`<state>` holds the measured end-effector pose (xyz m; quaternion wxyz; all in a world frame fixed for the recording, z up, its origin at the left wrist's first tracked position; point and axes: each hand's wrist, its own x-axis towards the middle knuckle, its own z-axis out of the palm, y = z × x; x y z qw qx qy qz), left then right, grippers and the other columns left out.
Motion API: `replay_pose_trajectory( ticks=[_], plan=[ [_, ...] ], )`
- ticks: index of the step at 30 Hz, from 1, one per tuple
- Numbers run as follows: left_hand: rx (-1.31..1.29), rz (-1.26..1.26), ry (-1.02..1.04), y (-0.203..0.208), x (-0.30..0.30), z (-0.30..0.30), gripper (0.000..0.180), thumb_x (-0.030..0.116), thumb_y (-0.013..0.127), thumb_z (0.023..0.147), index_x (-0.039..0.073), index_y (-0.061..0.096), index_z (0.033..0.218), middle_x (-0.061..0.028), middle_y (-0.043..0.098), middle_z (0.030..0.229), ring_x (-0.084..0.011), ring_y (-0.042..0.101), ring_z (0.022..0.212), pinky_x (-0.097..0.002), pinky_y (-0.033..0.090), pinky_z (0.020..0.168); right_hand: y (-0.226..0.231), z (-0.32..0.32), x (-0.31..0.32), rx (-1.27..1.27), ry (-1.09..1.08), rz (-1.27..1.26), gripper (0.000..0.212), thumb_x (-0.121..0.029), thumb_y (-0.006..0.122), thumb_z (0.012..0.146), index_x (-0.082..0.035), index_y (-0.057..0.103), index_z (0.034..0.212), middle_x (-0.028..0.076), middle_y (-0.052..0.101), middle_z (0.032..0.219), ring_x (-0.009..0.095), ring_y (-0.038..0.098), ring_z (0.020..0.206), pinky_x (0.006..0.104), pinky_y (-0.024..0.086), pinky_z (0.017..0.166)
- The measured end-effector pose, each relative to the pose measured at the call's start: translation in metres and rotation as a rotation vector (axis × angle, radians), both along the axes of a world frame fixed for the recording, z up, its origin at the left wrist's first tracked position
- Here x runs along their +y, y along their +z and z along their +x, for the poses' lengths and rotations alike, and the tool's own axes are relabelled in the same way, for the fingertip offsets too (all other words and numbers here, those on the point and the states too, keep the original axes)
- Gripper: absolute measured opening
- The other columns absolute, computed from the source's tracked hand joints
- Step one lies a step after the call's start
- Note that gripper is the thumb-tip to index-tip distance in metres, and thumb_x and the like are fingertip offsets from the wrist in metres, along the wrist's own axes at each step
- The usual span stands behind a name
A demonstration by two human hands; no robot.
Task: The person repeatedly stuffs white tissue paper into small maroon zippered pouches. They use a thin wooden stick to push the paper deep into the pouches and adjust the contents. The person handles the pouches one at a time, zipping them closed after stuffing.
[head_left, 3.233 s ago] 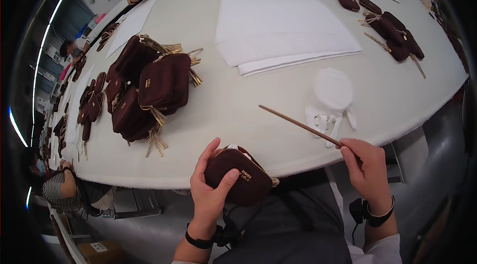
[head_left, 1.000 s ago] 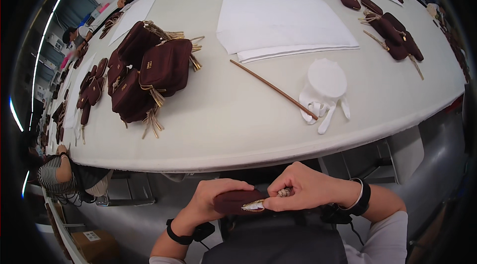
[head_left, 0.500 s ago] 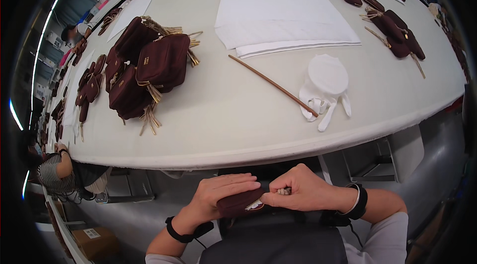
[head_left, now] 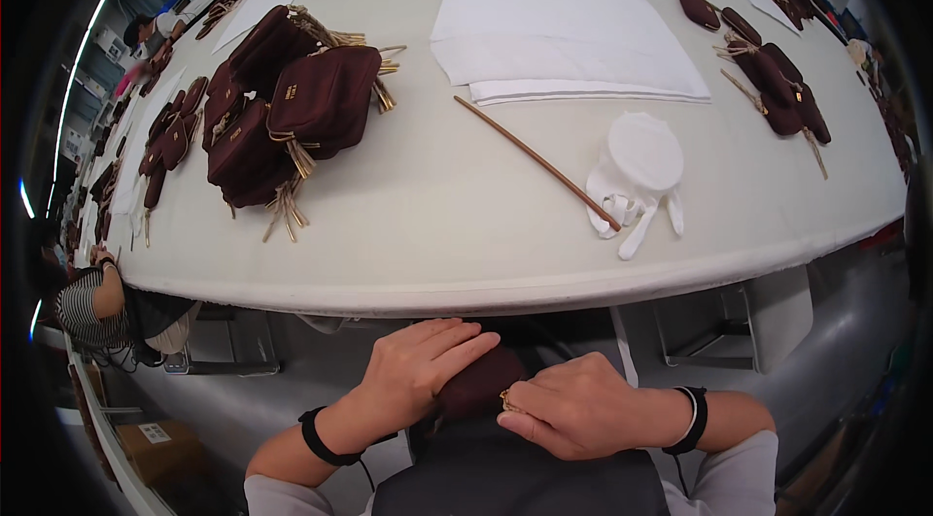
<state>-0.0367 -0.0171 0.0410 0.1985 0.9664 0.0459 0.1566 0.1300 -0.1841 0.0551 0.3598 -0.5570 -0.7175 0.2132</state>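
Note:
A small maroon zip pouch (head_left: 483, 383) is held low in front of me, over my lap and below the table's near edge. My left hand (head_left: 413, 368) grips it from the left, fingers laid over its top. At the pouch's right end, my right hand (head_left: 575, 404) is closed in a pinch on the zipper pull (head_left: 507, 400), of which a bit of gold and beige shows. The fingers hide the rest of the pull and most of the zipper line.
On the white table (head_left: 389, 234) lie a heap of maroon pouches with tassels (head_left: 326, 98), a thin wooden stick (head_left: 535, 161), a white cloth-covered round object (head_left: 645, 152) and white sheets (head_left: 564, 20). More pouches (head_left: 777, 74) lie at right. A co-worker (head_left: 92, 307) sits at left.
The pouch has turned, and the gap in its zipper that showed white inside is out of sight. My right hand has moved lower, its knuckles rolled upward. The view has shifted slightly.

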Motion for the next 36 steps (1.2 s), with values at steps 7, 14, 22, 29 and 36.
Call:
replay_pose_trajectory(
  ticks=[7,14,22,29,36],
  plan=[
    [-0.042,0.1,0.085,0.002,-0.002,-0.001,0.044,0.014,0.074,0.072,0.012,0.072,0.115,-0.008,0.073,0.108,-0.0254,0.071,0.097,-0.0346,0.058,0.083,0.004,-0.009,0.002,0.0,-0.066,-0.038,0.02,-0.02,0.068,0.094,-0.005,0.06,0.084,0.005,0.06,0.064,0.023,0.06,0.053,0.0342,0.043,0.045],
    [-0.163,-0.137,0.188,0.009,0.006,-0.007,0.042,0.017,0.081,0.072,0.018,0.075,0.113,-0.0072,0.073,0.116,-0.0273,0.071,0.105,-0.0426,0.054,0.097,0.019,0.022,-0.003,0.336,-0.123,-0.113,0.02,-0.02,0.066,0.095,-0.003,0.067,0.105,0.008,0.063,0.07,0.025,0.063,0.058,0.0347,0.048,0.054],
    [-0.285,0.407,0.255,0.011,0.058,0.025,0.059,0.027,0.08,0.073,0.024,0.068,0.131,-0.0152,0.048,0.15,-0.044,0.042,0.139,-0.0515,0.039,0.113,0.012,0.058,0.042,-0.436,-0.407,0.186,0.031,-0.011,0.073,0.084,-0.009,0.068,0.114,0.005,0.062,0.087,0.024,0.062,0.077,0.0344,0.05,0.066],
    [-0.087,-0.084,0.1,-0.007,0.063,0.019,0.054,0.025,0.074,0.086,0.017,0.062,0.138,-0.0197,0.041,0.156,-0.0394,0.044,0.14,-0.0492,0.036,0.116,0.005,0.071,0.039,-0.419,-0.479,0.176,0.039,-0.016,0.068,0.09,-0.003,0.061,0.127,0.013,0.061,0.119,0.032,0.06,0.109,0.0412,0.05,0.09],
    [-0.144,-0.222,0.166,-0.008,0.064,0.014,0.047,0.008,0.066,0.09,0.01,0.061,0.137,-0.0158,0.053,0.147,-0.0357,0.055,0.13,-0.0465,0.041,0.113,0.057,0.054,0.082,-0.381,-0.216,0.171,0.074,-0.04,0.059,0.096,-0.001,0.035,0.154,0.021,0.03,0.161,0.036,0.024,0.152,0.0458,0.019,0.123]
  ],
)
